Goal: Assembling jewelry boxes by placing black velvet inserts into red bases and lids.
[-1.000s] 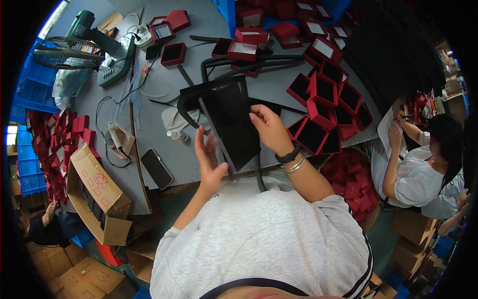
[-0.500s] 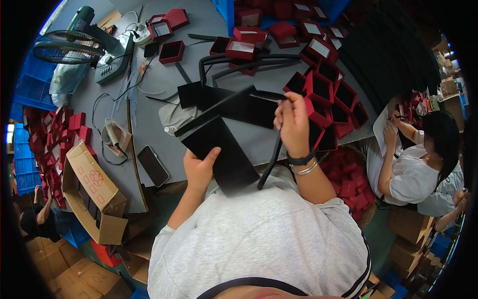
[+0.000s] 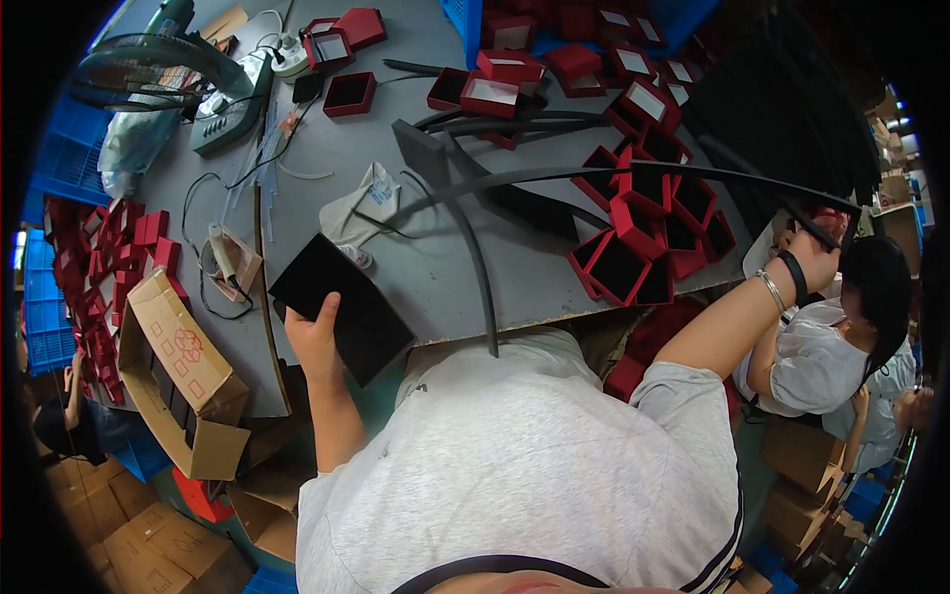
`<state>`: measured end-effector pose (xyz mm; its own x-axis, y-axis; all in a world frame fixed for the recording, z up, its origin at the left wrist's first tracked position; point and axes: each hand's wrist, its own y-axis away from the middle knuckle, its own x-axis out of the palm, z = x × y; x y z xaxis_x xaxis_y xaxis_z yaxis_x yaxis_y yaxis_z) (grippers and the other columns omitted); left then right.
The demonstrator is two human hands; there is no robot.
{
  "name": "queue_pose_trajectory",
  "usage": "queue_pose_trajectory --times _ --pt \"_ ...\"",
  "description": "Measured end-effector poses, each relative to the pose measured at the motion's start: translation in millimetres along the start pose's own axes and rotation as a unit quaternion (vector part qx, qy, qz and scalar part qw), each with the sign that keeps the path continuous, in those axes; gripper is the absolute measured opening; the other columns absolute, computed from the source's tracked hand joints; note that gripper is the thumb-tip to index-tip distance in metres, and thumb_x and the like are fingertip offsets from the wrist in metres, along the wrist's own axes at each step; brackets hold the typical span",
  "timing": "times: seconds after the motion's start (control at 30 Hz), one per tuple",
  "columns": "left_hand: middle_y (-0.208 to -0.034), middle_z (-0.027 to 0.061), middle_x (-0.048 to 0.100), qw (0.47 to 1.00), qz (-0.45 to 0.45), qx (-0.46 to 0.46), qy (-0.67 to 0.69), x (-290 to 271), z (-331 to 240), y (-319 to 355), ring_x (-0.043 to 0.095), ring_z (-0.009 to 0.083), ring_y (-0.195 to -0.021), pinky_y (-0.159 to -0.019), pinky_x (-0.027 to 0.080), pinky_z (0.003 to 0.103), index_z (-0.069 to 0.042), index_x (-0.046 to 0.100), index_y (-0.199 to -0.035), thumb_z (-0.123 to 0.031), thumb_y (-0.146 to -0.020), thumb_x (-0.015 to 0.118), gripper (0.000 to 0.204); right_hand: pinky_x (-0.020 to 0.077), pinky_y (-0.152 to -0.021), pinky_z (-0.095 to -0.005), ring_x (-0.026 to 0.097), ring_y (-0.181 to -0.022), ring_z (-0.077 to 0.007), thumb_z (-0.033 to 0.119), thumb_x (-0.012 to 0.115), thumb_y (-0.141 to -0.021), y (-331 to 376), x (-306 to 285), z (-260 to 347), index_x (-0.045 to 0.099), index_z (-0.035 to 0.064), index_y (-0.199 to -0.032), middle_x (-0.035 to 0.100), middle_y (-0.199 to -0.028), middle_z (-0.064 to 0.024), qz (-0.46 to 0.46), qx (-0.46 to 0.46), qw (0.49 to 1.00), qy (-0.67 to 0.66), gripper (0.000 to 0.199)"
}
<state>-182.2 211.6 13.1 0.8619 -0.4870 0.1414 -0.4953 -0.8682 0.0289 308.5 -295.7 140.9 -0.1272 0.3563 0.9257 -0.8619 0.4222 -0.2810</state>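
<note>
One black flat sheet sits at the near edge of the worktop, left hand clamped on its corner, while the right hand grips a long black strip pulled far out right. Judging by the many red boxes lying open, plenty looks unfinished.

A grey desk carries open red boxes, a fan and a power strip; a cardboard box stands at its left.
</note>
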Motion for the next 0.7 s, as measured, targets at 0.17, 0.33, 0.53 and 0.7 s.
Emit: queue_pose_trajectory --times 0.17,0.33,0.53,0.7 --pt "-0.105 0.0076 0.068 0.997 0.023 -0.017 -0.07 19 6 5 0.064 0.0159 -0.095 -0.088 0.049 0.028 0.002 0.061 -0.116 -0.011 -0.083 0.079 0.04 0.0525 -0.092 -0.047 0.064 -0.104 -0.032 0.014 0.039 -0.099 -45 3 28 0.058 -0.0056 -0.116 0.066 -0.11 -0.0182 -0.004 0.006 0.998 -0.061 0.032" --pt "-0.104 0.0095 0.069 0.984 0.085 -0.08 -0.132 45 10 8 0.065 0.0159 -0.094 -0.087 0.05 0.029 0.003 0.061 -0.114 -0.01 -0.081 0.079 0.039 0.0526 -0.088 -0.0395 0.067 -0.1 -0.0236 0.026 0.058 -0.087 -114 44 96 0.065 -0.0004 -0.108 0.07 -0.104 -0.0108 -0.021 -0.241 0.969 -0.04 0.035" --pt "-0.107 0.0092 0.069 0.981 0.131 -0.135 -0.045 50 43 20 0.065 0.0167 -0.095 -0.087 0.051 0.031 0.002 0.061 -0.114 -0.008 -0.083 0.078 0.038 0.0571 -0.086 -0.0331 0.069 -0.085 -0.0246 0.001 0.055 -0.094 114 152 -100 0.053 -0.01 -0.11 0.068 -0.096 -0.02 0.294 -0.202 0.852 0.384 0.02" --pt "-0.104 0.0102 0.07 0.98 0.1 -0.15 -0.084 52 73 31 0.066 0.0173 -0.093 -0.084 0.052 0.031 0.002 0.061 -0.113 -0.015 -0.084 0.078 0.038 0.052 -0.081 -0.0291 0.066 -0.088 -0.0189 -0.006 0.049 -0.087 239 82 -268 0.064 0.0073 -0.117 0.065 -0.103 -0.009 0.603 0.198 0.621 0.46 0.036"
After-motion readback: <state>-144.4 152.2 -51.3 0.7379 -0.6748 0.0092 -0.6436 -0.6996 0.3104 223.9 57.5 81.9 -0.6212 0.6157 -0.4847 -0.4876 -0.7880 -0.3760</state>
